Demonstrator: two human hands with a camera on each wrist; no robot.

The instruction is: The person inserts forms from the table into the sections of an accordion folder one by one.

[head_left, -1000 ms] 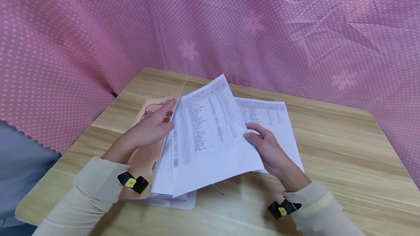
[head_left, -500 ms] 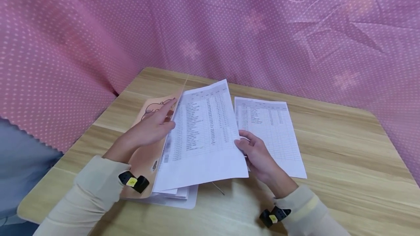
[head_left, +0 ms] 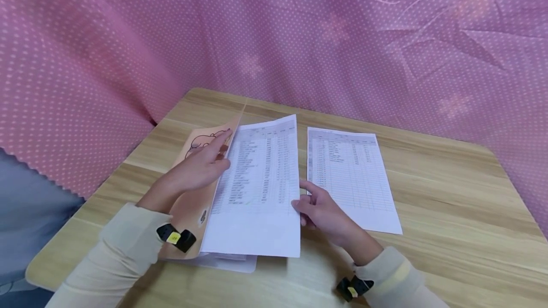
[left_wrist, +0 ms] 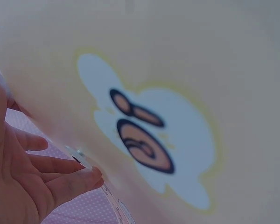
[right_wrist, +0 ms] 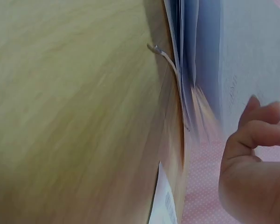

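Left hand [head_left: 198,171] flat, fingers straight, pressing back the peach folder cover [head_left: 191,203] with its cartoon print, at the left edge of the printed sheet [head_left: 257,189]. Right hand [head_left: 322,213] pinching that sheet's right edge, fingers curled around it; sheet lying atop the paper stack [head_left: 231,261] inside the open folder. Second printed sheet [head_left: 353,175] flat on the wooden desk [head_left: 449,213] just right of the right hand; pink dotted cloth [head_left: 299,37] behind.

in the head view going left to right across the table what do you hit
folder cover → left hand → printed sheet → right hand → loose sheet → bare table
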